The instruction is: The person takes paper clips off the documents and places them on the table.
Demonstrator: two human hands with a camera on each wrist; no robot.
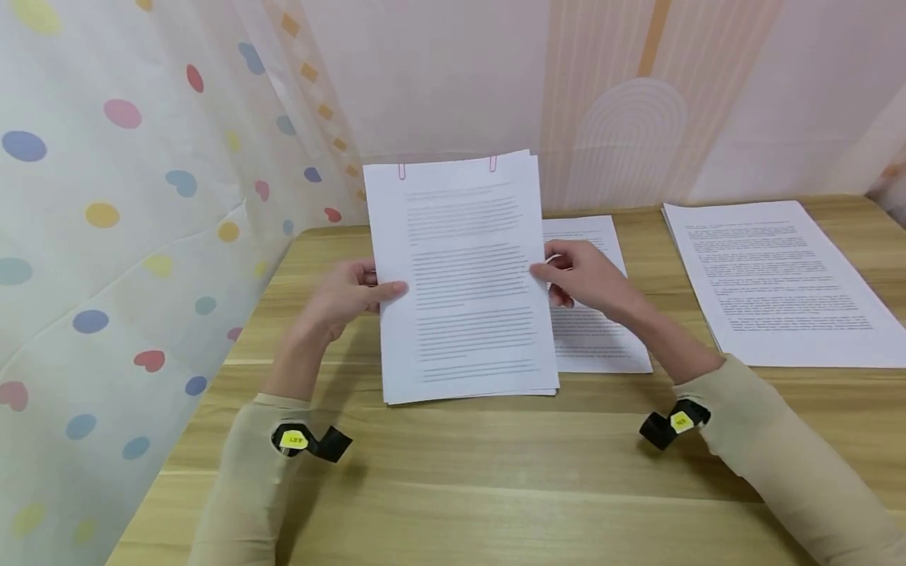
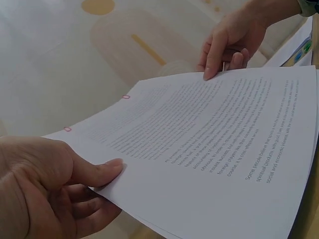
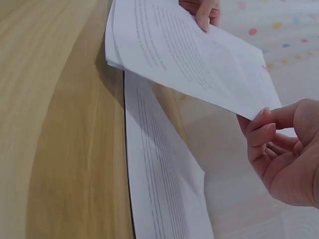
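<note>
A stack of printed white pages stands tilted with its bottom edge on the wooden table; two pink paper clips hold its top edge. My left hand pinches the stack's left edge, thumb on the front. My right hand pinches the right edge between thumb and fingers. The same stack fills the left wrist view, and in the right wrist view the stack rises above the table.
A single printed sheet lies flat behind the held stack, seen also as the sheet under it. A larger pile of printed pages lies at the right. A dotted curtain hangs left; a wall stands behind.
</note>
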